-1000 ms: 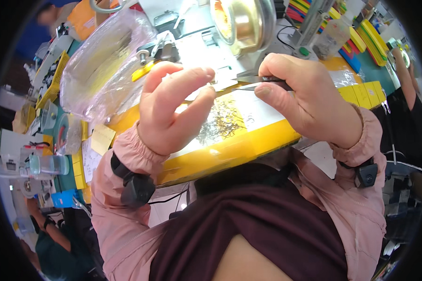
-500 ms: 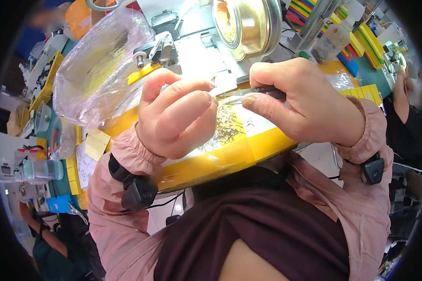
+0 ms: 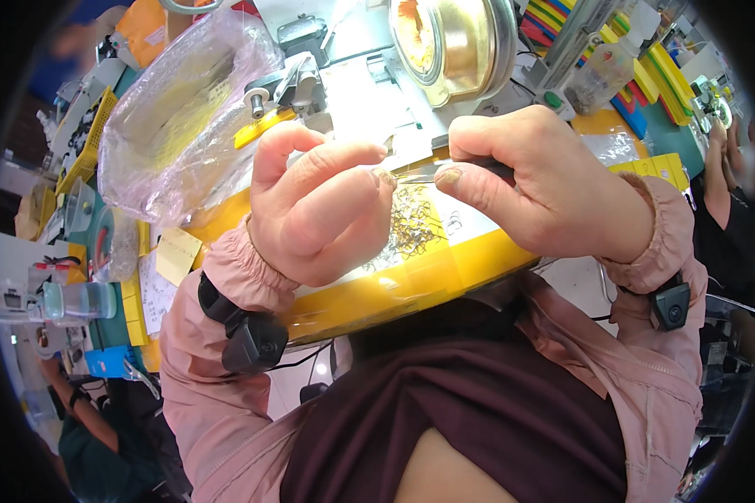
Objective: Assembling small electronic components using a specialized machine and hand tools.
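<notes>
My right hand grips a pair of tweezers between thumb and forefinger, the tips pointing left. Those tips meet the fingertips of my left hand, whose thumb and forefinger are pinched together. Whatever the left fingers hold is too small to make out. Below the tweezers lies a loose pile of small, thin gold and silver-coloured metal loops, partly hidden by my left hand. A few separate loops rest on white paper to its right.
A yellow-edged work surface runs in front of me. Behind my hands stand a large gold-coloured reel and a small clamp-like device. A clear plastic bag bulges at the left, near a sticky note. Other people's arms show at both sides.
The tweezers' tips, spread apart before, are now closer together at my left fingertips. Both hands have otherwise hardly moved, and the whole view has shifted slightly.
</notes>
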`<state>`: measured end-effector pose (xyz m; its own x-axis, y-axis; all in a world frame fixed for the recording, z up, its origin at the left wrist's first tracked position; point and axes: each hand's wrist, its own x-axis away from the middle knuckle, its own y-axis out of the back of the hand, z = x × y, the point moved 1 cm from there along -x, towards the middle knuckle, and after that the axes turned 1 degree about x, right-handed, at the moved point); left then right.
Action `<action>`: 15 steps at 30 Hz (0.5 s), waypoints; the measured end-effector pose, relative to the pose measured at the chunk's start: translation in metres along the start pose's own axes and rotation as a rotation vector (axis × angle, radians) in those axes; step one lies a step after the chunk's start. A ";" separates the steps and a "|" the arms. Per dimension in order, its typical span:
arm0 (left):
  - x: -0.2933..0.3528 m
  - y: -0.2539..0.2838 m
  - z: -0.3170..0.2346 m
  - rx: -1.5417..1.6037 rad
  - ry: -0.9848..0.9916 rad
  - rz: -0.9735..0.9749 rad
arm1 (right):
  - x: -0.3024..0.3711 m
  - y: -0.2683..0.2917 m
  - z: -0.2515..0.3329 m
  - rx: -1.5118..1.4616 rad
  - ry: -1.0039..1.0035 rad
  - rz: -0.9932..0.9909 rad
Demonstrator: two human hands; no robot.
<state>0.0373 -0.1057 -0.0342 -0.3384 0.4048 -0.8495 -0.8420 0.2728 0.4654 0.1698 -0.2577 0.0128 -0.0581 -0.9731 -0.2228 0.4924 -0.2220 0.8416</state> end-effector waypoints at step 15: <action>-0.002 0.001 -0.002 -0.039 -0.003 0.031 | -0.001 -0.004 -0.004 -0.047 -0.018 -0.007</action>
<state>0.0360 -0.1082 -0.0322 -0.3633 0.4148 -0.8342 -0.8471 0.2258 0.4811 0.1719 -0.2558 0.0076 -0.0768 -0.9727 -0.2191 0.5324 -0.2258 0.8159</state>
